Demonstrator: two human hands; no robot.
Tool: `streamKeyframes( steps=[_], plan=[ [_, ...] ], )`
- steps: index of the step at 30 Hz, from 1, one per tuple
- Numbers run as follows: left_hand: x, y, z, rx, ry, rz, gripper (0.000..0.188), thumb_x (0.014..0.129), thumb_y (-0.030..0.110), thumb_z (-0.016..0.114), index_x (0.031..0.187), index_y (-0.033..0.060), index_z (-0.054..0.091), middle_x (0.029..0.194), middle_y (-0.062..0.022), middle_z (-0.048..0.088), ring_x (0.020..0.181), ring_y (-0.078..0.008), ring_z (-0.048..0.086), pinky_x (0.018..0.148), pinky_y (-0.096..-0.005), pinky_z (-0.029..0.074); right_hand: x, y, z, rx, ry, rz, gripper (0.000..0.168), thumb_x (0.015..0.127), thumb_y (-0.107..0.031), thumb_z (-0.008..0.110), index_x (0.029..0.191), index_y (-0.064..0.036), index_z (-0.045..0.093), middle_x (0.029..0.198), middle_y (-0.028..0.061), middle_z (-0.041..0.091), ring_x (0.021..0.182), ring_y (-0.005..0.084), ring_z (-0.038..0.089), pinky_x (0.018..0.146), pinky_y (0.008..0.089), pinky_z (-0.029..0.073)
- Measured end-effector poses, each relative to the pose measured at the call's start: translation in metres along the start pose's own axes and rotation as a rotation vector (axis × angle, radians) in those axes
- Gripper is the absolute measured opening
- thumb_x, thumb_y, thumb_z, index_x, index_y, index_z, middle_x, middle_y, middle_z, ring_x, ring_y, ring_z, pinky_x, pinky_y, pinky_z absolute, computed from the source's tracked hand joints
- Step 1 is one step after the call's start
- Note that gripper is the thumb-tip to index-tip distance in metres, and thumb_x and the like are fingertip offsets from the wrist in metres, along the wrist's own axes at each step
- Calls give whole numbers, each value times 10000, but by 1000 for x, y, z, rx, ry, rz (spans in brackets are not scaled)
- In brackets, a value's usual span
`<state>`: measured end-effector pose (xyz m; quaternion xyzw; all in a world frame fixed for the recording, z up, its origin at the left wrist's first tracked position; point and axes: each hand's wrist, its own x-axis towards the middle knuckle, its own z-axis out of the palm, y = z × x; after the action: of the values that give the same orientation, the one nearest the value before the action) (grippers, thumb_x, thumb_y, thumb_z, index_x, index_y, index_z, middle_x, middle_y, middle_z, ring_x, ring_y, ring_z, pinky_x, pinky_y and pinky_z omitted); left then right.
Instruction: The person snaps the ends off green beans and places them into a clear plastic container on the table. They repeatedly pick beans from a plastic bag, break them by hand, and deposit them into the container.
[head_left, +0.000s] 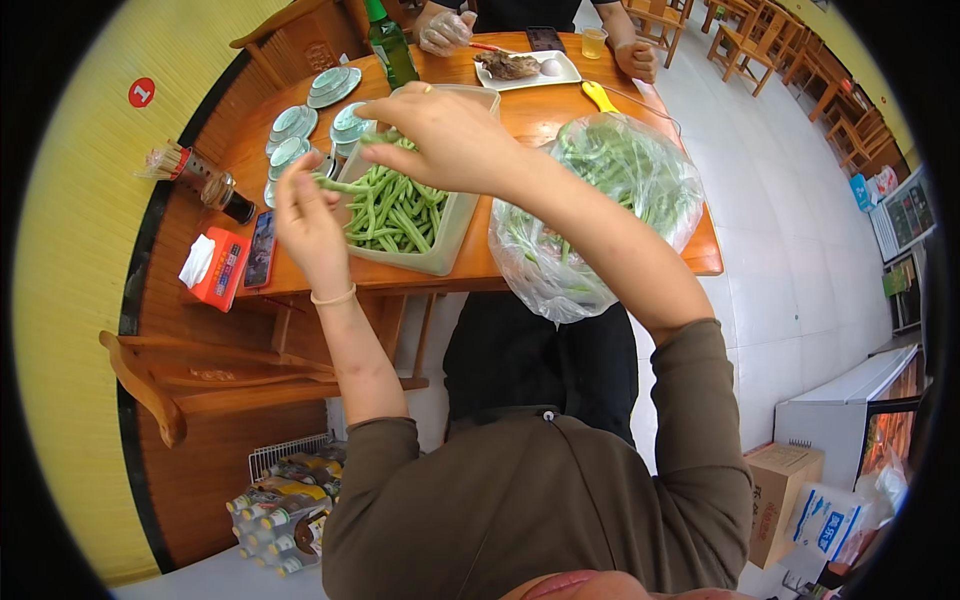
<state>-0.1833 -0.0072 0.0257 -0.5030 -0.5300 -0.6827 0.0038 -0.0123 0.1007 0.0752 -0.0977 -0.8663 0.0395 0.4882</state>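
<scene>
My left hand (309, 225) is raised at the left side of a translucent plastic tub (459, 232), its fingertips pinching a green bean (341, 185). Over the tub's far part reaches my right hand (435, 135), palm down, with a short piece of green bean (381, 138) between thumb and fingers. Many loose green beans (397, 214) fill the tub below both hands. Right of it, a clear plastic bag (536, 289) of green vegetables sits at the table edge, partly hidden under my right forearm.
Stacked dishes (289, 124), a green bottle (391, 49), a phone (259, 249) and a red tissue box (225, 266) stand on the wooden table (525, 116). Across it, a person's gloved hand (446, 34) is beside a white plate (529, 79) of food. A yellow-handled tool (598, 96) lies behind the bag.
</scene>
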Motion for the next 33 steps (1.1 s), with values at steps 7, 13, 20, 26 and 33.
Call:
streamKeyframes(
  steps=[7,13,20,26,33],
  plan=[
    [-40,12,20,263,-192,73,309,979,85,624,1280,17,607,1337,-112,528,995,-174,581,825,-294,500,-76,-1,-74,-10,-273,399,355,914,-238,699,1208,-53,627,1043,148,690,916,326,671,802,420,535],
    [-93,46,64,-79,-378,186,157,894,-42,632,1030,8,693,1023,-106,648,957,-238,625,849,-325,502,-140,-33,-104,13,-437,595,217,848,-226,754,818,-46,636,777,121,661,720,328,649,647,418,502],
    [-123,59,87,-120,-651,109,361,806,-111,558,1130,19,651,1137,-145,642,1039,-329,615,896,-383,492,-167,-43,-87,-246,-383,400,234,777,-194,759,715,-45,589,699,125,630,707,319,666,605,424,521],
    [-125,34,85,236,-706,297,502,776,-86,546,1262,33,590,1237,-135,622,1175,-336,566,1010,-439,419,-149,-69,-118,37,-336,457,200,800,-132,720,707,-34,572,663,143,603,655,345,632,572,447,482],
    [-109,65,79,67,-697,293,478,756,-28,698,1219,81,659,1247,-58,660,1173,-292,551,1003,-397,405,-146,-85,-172,600,-149,741,199,862,-69,714,710,-26,594,623,20,515,557,116,460,538,269,354]
  ],
)
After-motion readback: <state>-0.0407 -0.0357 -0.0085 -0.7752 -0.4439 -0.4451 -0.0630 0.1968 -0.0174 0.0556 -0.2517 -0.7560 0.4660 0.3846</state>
